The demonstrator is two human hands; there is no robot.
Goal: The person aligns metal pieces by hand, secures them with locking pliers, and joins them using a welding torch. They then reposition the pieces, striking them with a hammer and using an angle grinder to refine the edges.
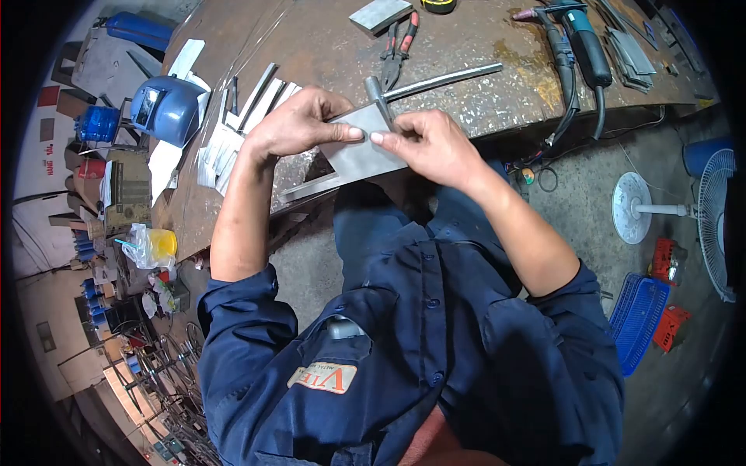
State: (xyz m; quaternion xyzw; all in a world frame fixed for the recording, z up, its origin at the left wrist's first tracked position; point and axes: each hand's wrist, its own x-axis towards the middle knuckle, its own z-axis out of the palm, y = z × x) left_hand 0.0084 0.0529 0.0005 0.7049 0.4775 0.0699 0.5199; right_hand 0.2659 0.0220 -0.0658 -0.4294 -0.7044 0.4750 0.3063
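A flat grey metal plate (364,159) is held between my two hands at the front edge of the bench. My left hand (301,124) grips its left side, with the thumb pressed on the upper face and the fingers hidden behind. On the right side my right hand (435,144) pinches it, thumb on top near the left thumb. Just beyond the plate lies what looks like a hammer (443,81) with a metal handle, its head close to my right fingers. A narrow metal strip (312,187) sticks out below the plate's left corner.
Pliers (398,54) with red handles and a metal block (379,14) lie farther back on the workbench (311,39). Metal strips and a blue welding helmet (175,109) are left; an angle grinder (587,46) and torch (553,46) are right. A fan (713,221) stands on the floor.
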